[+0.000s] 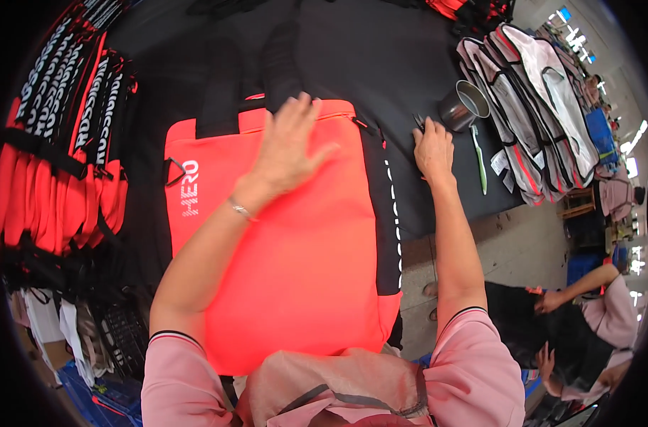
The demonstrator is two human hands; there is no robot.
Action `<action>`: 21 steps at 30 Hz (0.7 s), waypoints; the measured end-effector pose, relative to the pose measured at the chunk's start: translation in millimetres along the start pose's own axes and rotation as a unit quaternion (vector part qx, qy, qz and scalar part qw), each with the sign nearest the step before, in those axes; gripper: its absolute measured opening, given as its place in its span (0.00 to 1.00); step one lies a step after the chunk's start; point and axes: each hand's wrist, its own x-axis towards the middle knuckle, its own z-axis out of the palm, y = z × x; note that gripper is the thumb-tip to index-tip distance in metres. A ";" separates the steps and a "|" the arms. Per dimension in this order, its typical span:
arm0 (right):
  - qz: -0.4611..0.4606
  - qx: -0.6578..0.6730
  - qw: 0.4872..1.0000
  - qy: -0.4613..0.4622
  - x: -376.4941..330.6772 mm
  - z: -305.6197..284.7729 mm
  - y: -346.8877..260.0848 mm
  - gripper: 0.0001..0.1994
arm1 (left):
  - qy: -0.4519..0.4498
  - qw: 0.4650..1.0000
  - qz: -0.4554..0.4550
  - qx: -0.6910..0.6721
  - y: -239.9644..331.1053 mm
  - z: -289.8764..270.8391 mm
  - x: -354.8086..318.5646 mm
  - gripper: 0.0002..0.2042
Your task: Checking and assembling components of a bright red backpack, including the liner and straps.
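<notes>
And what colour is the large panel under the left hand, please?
The panel is bright coral-red, shown in the head view.

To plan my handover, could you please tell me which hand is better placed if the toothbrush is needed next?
Probably the right hand: it is just beside the toothbrush, though it seems to touch a small dark tool. The left hand is spread over the red bag, farther away.
</notes>
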 end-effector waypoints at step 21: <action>-0.033 0.327 0.939 -0.100 -2.8 -17.5 -94.7 0.12 | -0.185 0.962 -0.073 -0.187 44.6 8.5 -89.5 0.29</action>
